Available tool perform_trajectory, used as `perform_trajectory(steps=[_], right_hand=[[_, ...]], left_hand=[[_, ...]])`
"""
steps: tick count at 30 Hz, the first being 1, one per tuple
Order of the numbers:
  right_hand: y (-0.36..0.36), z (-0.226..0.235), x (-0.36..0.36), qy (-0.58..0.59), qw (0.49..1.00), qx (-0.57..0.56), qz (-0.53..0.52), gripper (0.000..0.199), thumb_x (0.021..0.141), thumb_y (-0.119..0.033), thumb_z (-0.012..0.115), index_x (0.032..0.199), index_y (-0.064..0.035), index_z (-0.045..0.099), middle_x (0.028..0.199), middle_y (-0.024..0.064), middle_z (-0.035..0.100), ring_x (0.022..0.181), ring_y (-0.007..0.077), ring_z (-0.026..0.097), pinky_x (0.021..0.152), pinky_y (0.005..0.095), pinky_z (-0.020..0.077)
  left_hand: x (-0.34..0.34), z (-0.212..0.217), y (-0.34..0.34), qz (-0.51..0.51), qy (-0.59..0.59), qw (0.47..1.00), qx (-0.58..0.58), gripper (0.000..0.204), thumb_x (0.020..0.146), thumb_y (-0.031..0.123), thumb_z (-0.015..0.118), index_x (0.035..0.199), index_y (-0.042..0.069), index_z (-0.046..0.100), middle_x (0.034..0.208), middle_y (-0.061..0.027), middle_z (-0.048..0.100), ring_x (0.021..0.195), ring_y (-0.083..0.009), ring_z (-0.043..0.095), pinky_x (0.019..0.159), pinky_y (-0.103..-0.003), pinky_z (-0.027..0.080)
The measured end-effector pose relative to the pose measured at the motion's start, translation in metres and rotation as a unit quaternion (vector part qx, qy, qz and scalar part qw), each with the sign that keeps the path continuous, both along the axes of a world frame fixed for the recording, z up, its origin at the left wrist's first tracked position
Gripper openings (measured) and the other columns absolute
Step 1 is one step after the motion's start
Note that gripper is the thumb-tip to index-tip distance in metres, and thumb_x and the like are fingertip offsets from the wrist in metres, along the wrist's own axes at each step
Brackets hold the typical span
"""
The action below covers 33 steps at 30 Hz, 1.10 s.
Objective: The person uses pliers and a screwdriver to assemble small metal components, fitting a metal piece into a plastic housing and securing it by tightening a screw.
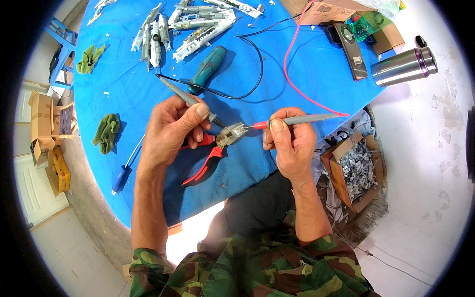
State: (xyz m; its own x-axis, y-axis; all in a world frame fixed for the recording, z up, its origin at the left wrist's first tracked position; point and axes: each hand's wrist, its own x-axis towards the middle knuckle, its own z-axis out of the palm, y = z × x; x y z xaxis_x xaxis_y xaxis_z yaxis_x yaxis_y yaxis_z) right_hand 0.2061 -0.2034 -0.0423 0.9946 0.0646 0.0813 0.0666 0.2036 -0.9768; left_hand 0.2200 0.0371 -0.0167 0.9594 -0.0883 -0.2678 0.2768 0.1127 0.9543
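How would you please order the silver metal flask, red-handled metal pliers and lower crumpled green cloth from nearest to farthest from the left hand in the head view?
1. Red-handled metal pliers, just right of the left hand.
2. Lower crumpled green cloth, left of that hand.
3. Silver metal flask, far across to the right.

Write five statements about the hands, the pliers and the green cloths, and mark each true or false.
1. The left hand holds a gray probe. True.
2. Only one probe is being held. False: the right hand holds a second probe.
3. The pliers lie on the blue table cover. True.
4. Their handles are green. False: they are red.
5. Two green cloths lie farther left than the left hand. True.
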Motion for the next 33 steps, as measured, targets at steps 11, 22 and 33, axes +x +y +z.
perform_trajectory(steps=[11, 22, 33], right_hand=[[-0.0006, -0.0018, 0.0006, -0.005, 1.0, 0.005, 0.004, 0.012, 0.1, -0.01, 0.058, 0.101, 0.0016, 0.056, 0.073, 0.006, 0.062, 0.063, 0.0088, 0.058, 0.057, 0.0239, 0.0475], [-0.0014, -0.0026, 0.0003, -0.004, 1.0, 0.004, 0.007, 0.012, 0.1, -0.009, 0.059, 0.102, 0.0016, 0.056, 0.073, 0.006, 0.062, 0.063, 0.009, 0.058, 0.057, 0.0243, 0.0479], [0.0008, -0.0021, 0.0004, -0.016, 1.0, -0.011, 0.002, 0.015, 0.101, -0.014, 0.057, 0.104, 0.0013, 0.054, 0.072, 0.0054, 0.058, 0.06, 0.0079, 0.052, 0.053, 0.0243, 0.0463]], left_hand=[[-0.0002, -0.006, -0.0015, 0.011, -0.012, 1.0, 0.011, 0.035, 0.094, 0.035, 0.073, 0.103, 0.003, 0.063, 0.074, -0.0057, 0.067, 0.049, -0.0062, 0.055, 0.039, -0.019, 0.04], [0.0, -0.0075, -0.0007, 0.012, -0.008, 1.0, 0.015, 0.034, 0.095, 0.034, 0.072, 0.103, 0.003, 0.063, 0.074, -0.0061, 0.067, 0.049, -0.0061, 0.055, 0.039, -0.019, 0.04], [-0.0004, -0.0075, -0.0009, 0.014, -0.012, 1.0, 0.013, 0.034, 0.095, 0.034, 0.072, 0.103, 0.003, 0.064, 0.073, -0.0055, 0.066, 0.048, -0.0061, 0.056, 0.039, -0.019, 0.041]])
